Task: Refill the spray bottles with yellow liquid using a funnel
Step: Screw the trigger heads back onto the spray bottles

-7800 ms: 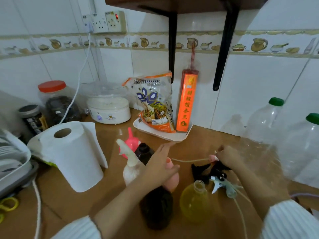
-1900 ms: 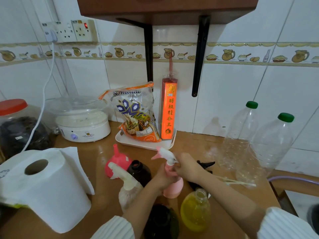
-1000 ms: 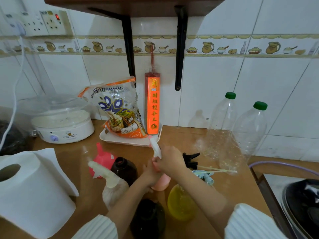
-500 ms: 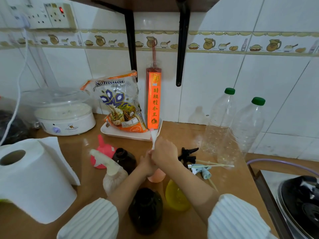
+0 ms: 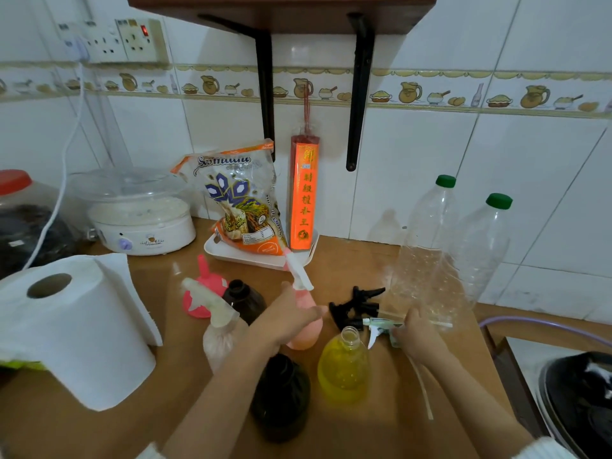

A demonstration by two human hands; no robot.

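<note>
Wooden counter (image 5: 381, 266) crowded to edges

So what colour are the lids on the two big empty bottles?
Green, both caps, clearest in the head view.

pink bottle (image 5: 306, 329): capped, upright | yellow bottle (image 5: 344, 369): open | funnel (image 5: 202, 293): inverted
</note>
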